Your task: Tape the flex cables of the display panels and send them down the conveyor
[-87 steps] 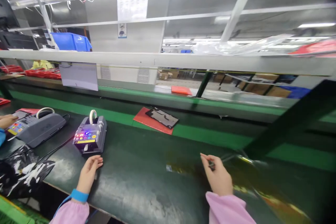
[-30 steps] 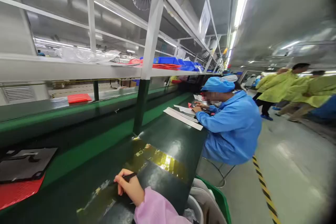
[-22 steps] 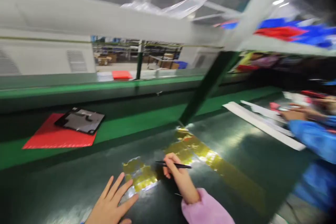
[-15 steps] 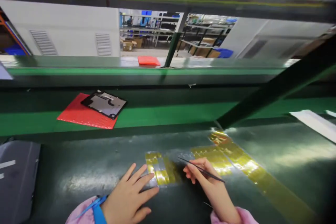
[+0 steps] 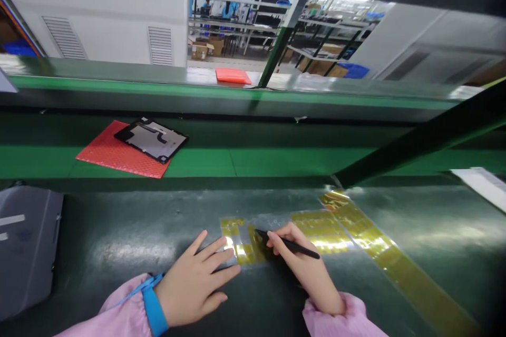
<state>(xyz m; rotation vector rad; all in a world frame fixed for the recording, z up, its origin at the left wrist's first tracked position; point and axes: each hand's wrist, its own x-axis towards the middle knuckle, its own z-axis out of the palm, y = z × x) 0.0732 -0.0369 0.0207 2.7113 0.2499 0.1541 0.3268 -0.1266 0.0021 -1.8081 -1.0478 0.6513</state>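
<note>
I log, nearest first: left hand (image 5: 195,279), fingers spread flat on the matte dark green bench mat (image 5: 118,231); right hand (image 5: 304,268) pinching black tweezers (image 5: 290,245), tips on glossy amber tape strips (image 5: 324,231). Beyond: grey tape dispenser (image 5: 27,247), textured red sheet (image 5: 106,152) under a black-framed panel (image 5: 152,139), then cardboard cartons (image 5: 200,51) and metal shelving (image 5: 328,37).

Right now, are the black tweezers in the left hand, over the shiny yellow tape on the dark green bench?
Not the left: the head view shows the black tweezers in the right hand, over the shiny yellow tape on the dark green bench.
</note>
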